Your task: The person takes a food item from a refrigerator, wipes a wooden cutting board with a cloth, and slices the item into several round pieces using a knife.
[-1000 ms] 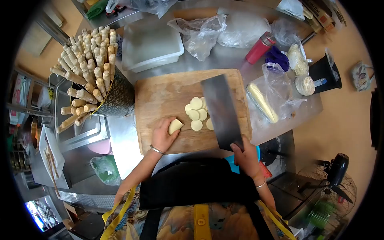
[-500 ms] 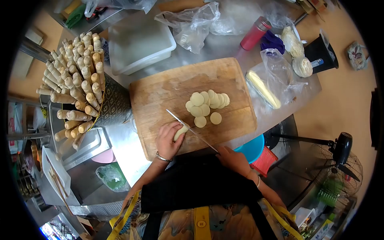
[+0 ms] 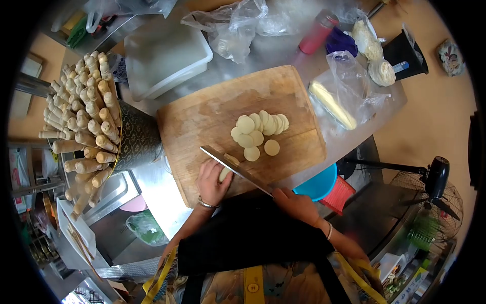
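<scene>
My left hand (image 3: 211, 182) presses a short, pale cylindrical piece (image 3: 225, 174) onto the wooden cutting board (image 3: 202, 119), its fingers closed around it. A long-bladed knife (image 3: 243, 175) lies slantwise just beyond those fingers. Its handle is in my right hand (image 3: 293, 203), at the board's near edge. Against the blade's far side shows a pale sliver, too partly hidden to make out. Farther up the board, several thin round pale slices (image 3: 245, 124) overlap in a loose pile, and one slice (image 3: 272, 147) lies apart at the right.
A tall dark container (image 3: 136, 134) full of wooden-handled sticks (image 3: 83, 114) stands left. Behind the board sit a white tub (image 3: 167, 66) and plastic bags (image 3: 230, 35). A long pale stick (image 3: 331, 104) in plastic lies right. A blue basin (image 3: 319, 183) and a fan (image 3: 428, 195) are lower right.
The knife has tilted, so its blade face shows broader, and its tip sits slightly farther left and lower. My left hand keeps holding the piece. The whole view has shifted a little.
</scene>
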Tool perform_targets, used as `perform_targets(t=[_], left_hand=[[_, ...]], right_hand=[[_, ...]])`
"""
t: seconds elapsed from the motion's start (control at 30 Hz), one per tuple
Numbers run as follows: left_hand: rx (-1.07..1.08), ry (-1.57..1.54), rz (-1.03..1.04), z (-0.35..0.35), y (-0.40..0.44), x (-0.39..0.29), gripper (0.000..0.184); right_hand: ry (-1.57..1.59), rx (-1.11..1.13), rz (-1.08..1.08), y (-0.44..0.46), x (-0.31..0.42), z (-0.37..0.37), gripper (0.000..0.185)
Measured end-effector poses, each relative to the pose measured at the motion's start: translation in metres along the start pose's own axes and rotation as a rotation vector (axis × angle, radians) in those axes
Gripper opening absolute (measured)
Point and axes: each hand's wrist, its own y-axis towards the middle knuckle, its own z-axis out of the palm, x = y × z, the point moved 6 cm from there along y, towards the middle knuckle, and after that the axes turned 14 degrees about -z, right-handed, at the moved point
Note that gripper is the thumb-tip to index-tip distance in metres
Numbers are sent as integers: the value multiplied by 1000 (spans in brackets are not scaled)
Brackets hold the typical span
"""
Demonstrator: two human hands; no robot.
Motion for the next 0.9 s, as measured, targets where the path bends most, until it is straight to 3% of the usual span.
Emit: perform_targets(t=[0.33,0.63,0.7,0.83,0.9], left_hand=[[14,-55,-2,7,0,8,26],[38,-135,-104,8,1,17,27],[59,-180,-164,9,5,18,28],[49,-226,-141,7,7,14,29],[19,-252,-170,6,4,14,31]], right_hand=[[-18,-19,-59,10,-5,-2,13],[-13,127,-33,35,-13,14,10],[53,213,100,48,-24,25,12],[68,214,94,58,-32,20,16],[288,116,138,57,-39,14,21]])
